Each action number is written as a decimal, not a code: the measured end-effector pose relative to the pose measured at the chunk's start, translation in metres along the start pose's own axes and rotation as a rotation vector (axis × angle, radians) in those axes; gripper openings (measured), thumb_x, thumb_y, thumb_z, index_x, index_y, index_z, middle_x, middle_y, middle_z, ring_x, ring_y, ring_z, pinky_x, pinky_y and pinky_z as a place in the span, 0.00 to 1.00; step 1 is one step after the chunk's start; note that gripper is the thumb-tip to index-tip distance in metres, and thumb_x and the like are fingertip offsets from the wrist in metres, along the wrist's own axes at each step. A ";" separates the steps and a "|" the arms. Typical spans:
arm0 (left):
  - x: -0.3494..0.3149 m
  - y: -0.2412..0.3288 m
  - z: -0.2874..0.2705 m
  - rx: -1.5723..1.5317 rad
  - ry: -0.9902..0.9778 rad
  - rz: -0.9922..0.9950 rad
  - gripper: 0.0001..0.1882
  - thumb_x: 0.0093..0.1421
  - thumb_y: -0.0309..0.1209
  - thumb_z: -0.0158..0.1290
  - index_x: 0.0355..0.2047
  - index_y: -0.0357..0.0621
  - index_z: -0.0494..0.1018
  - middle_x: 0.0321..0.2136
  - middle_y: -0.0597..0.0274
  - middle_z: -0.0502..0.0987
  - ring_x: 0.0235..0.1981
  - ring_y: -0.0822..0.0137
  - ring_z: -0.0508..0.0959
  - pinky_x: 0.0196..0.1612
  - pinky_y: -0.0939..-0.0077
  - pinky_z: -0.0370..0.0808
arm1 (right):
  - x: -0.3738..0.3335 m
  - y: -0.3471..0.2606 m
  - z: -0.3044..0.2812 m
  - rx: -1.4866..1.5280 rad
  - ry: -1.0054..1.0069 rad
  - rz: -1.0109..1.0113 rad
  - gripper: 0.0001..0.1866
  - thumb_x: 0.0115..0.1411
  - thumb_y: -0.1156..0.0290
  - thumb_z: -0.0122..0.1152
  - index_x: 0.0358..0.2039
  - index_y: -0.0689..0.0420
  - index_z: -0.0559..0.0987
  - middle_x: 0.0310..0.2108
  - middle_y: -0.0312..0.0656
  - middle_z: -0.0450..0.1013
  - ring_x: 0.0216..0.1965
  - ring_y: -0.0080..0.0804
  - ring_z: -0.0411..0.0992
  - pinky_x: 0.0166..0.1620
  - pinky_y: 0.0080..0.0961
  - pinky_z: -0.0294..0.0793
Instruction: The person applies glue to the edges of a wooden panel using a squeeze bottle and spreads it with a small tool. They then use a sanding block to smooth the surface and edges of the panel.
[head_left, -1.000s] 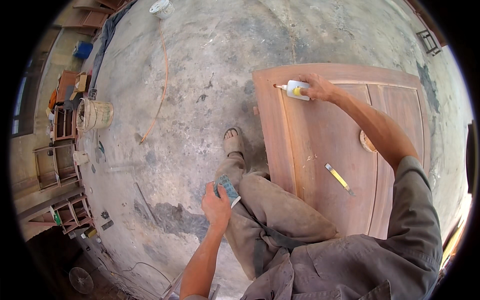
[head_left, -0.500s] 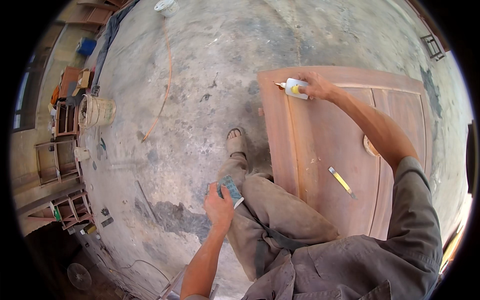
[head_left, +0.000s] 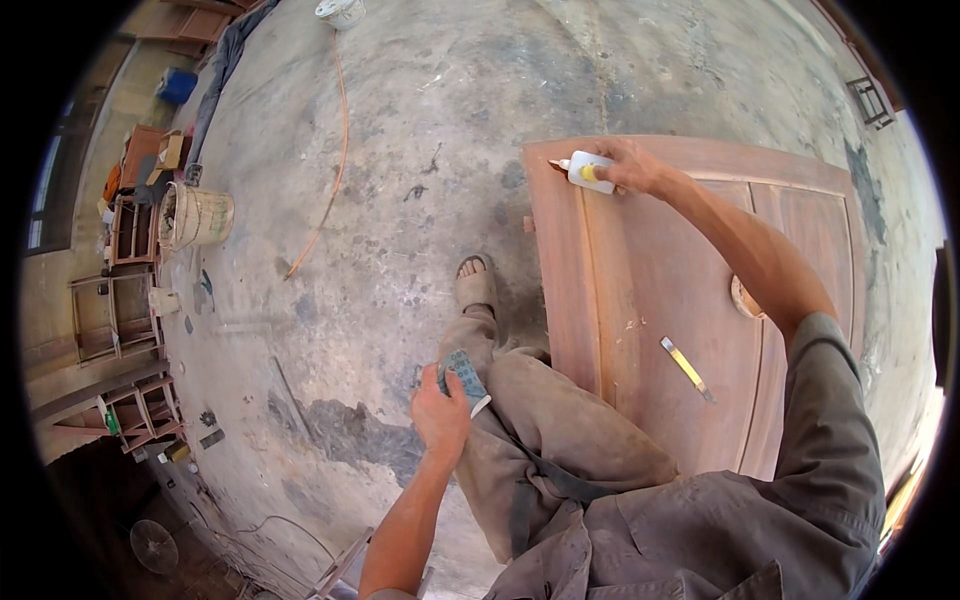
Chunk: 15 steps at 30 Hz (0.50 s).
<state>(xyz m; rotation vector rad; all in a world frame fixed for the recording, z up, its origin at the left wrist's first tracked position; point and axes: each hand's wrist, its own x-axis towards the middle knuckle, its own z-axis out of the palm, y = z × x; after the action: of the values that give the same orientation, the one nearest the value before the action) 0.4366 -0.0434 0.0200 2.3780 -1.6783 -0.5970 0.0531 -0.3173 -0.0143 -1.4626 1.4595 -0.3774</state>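
Observation:
My right hand grips a small white glue bottle with a yellow part on its side. The bottle lies tilted over, its nozzle pointing left at a dark wet patch near the far left corner of a brown wooden panel door. Between the fingers and thumb of my left hand is a folded sheet of green-grey sandpaper, held above my thigh. A yellow utility knife rests on the door, right of my knee.
A round, shallow bowl-like piece sits on the door, partly behind my right forearm. On the concrete floor are an orange hose, a stained bucket and a white pail. Wooden frames line the left wall.
The bottle's nozzle has shifted slightly along the corner, and the dark wet patch looks a little different in shape. My left hand stays in place with the sandpaper.

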 end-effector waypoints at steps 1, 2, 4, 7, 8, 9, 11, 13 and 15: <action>0.001 0.000 0.001 -0.005 0.002 0.009 0.15 0.66 0.38 0.53 0.47 0.42 0.75 0.34 0.40 0.81 0.38 0.36 0.78 0.43 0.42 0.73 | 0.002 0.002 -0.001 0.013 -0.006 0.002 0.17 0.61 0.68 0.63 0.48 0.63 0.80 0.33 0.45 0.79 0.25 0.30 0.76 0.28 0.29 0.78; 0.001 0.000 0.001 -0.008 0.002 0.007 0.15 0.66 0.38 0.53 0.47 0.42 0.75 0.34 0.40 0.81 0.38 0.36 0.78 0.43 0.42 0.73 | 0.005 0.003 -0.001 0.026 -0.012 0.004 0.17 0.61 0.68 0.63 0.48 0.63 0.80 0.34 0.45 0.79 0.25 0.30 0.76 0.28 0.30 0.78; 0.002 0.000 0.002 -0.010 0.004 -0.002 0.15 0.66 0.38 0.53 0.47 0.42 0.75 0.34 0.40 0.81 0.37 0.36 0.78 0.43 0.42 0.73 | 0.008 0.000 -0.001 0.039 -0.024 0.013 0.17 0.61 0.68 0.63 0.49 0.63 0.80 0.34 0.45 0.79 0.26 0.30 0.76 0.28 0.30 0.78; 0.001 -0.003 0.002 0.006 0.009 0.017 0.16 0.67 0.39 0.52 0.47 0.40 0.74 0.34 0.37 0.80 0.38 0.34 0.79 0.42 0.44 0.74 | 0.014 -0.010 0.001 0.033 -0.038 0.042 0.18 0.61 0.68 0.63 0.50 0.63 0.80 0.35 0.45 0.79 0.28 0.30 0.76 0.28 0.30 0.78; 0.001 -0.003 0.002 0.008 0.006 0.018 0.16 0.67 0.39 0.52 0.47 0.40 0.74 0.34 0.37 0.80 0.38 0.34 0.79 0.42 0.45 0.74 | 0.017 -0.011 0.000 0.026 -0.043 0.057 0.18 0.61 0.68 0.63 0.50 0.63 0.80 0.36 0.45 0.79 0.28 0.30 0.77 0.28 0.30 0.78; 0.002 -0.002 0.002 0.011 0.003 0.020 0.16 0.68 0.39 0.52 0.47 0.39 0.74 0.34 0.36 0.80 0.38 0.34 0.79 0.41 0.45 0.74 | 0.018 -0.012 0.000 0.020 -0.047 0.072 0.18 0.61 0.68 0.63 0.50 0.63 0.80 0.36 0.45 0.79 0.29 0.30 0.77 0.28 0.30 0.78; 0.001 -0.002 0.002 0.003 0.009 0.014 0.16 0.67 0.39 0.52 0.47 0.40 0.75 0.34 0.38 0.80 0.38 0.35 0.79 0.42 0.44 0.74 | 0.017 -0.014 0.001 0.015 -0.018 0.063 0.18 0.61 0.68 0.63 0.49 0.63 0.80 0.35 0.45 0.79 0.29 0.30 0.77 0.28 0.31 0.78; 0.001 0.000 0.002 -0.016 0.026 0.008 0.15 0.66 0.38 0.53 0.47 0.42 0.76 0.34 0.40 0.81 0.37 0.36 0.78 0.42 0.42 0.73 | 0.016 -0.009 0.001 0.002 -0.012 0.040 0.17 0.61 0.68 0.63 0.48 0.64 0.80 0.34 0.45 0.78 0.30 0.31 0.77 0.29 0.32 0.78; 0.002 0.001 0.002 -0.010 0.030 0.022 0.15 0.66 0.38 0.53 0.46 0.42 0.76 0.33 0.41 0.81 0.37 0.36 0.78 0.42 0.42 0.73 | 0.012 0.004 -0.005 -0.019 -0.029 0.003 0.17 0.60 0.69 0.63 0.47 0.64 0.80 0.32 0.45 0.78 0.30 0.31 0.76 0.29 0.32 0.77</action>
<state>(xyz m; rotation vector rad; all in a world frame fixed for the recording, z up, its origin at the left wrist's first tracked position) 0.4356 -0.0451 0.0180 2.3462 -1.6829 -0.5620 0.0492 -0.3295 -0.0204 -1.4750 1.4453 -0.3400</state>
